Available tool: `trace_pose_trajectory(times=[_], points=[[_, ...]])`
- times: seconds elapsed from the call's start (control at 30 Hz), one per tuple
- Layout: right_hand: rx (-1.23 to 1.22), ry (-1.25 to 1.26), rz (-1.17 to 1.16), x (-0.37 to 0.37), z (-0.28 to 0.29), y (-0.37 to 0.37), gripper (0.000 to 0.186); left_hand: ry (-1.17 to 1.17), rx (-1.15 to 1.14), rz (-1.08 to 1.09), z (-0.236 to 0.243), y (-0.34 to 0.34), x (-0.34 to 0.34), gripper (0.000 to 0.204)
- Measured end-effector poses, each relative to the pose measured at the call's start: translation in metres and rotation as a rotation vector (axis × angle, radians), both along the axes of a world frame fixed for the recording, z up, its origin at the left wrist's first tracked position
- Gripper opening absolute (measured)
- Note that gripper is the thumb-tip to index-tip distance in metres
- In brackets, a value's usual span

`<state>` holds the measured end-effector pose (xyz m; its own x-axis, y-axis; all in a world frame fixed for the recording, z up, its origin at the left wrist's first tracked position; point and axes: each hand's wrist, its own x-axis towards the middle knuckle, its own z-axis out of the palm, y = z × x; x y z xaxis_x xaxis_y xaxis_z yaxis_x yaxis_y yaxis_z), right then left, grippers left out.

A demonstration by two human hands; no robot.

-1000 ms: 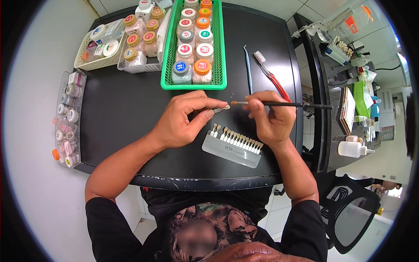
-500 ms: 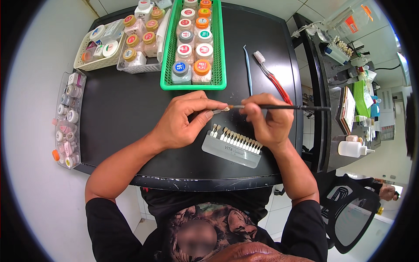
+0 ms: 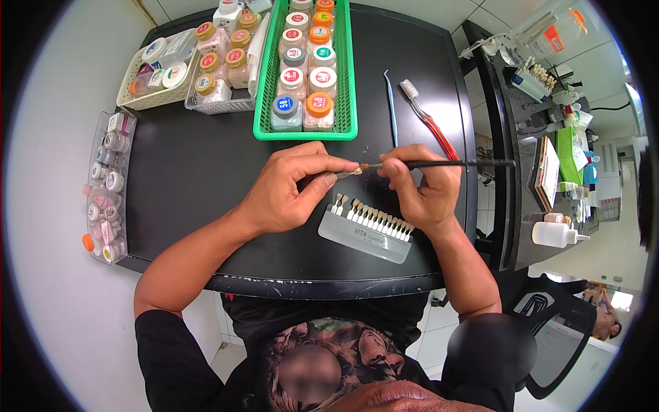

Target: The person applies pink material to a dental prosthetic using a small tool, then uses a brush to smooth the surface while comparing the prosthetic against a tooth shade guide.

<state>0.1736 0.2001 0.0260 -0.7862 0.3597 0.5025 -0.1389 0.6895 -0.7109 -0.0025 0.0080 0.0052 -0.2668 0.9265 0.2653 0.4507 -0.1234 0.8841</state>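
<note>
My left hand [image 3: 292, 189] is closed, pinching a small tooth-coloured shade tab [image 3: 357, 172] by its thin stem between thumb and forefinger. In my right hand [image 3: 429, 192] is a slim, dark-handled brush [image 3: 487, 163], gripped like a pen and lying nearly level. Its orange-brown tip points left and meets the tab beside my left fingertip; whether it presses on it is too small to tell. Just below the hands lies a grey tooth shade guide [image 3: 364, 239] with a row of tooth-shaped tabs, slightly slanted on the black table [image 3: 206, 165].
A green basket [image 3: 306, 135] of powder jars stands beyond my hands. Farther left are a clear tray [image 3: 223, 106] and a cream basket [image 3: 147, 103]. A case of small pots [image 3: 123, 240] lines the left edge. To the right lie a blue hooked tool [image 3: 392, 110] and a red toothbrush [image 3: 434, 123].
The brush has shifted slightly, its handle end moving up and a little left. My left hand keeps its pinch in nearly the same spot. The person in the right background has changed pose.
</note>
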Motion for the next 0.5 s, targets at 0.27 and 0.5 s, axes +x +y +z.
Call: trace_pose_trajectory(times=[0.27, 0.5], points=[[-0.353, -0.141, 0.249, 0.003, 0.005, 0.001, 0.017, 0.267, 0.068, 0.180, -0.007, -0.001, 0.006, 0.015], [-0.112, -0.151, 0.423, 0.000, -0.003, -0.005, 0.010, 0.373, -0.022, 0.209, -0.006, -0.004, 0.005, 0.016]])
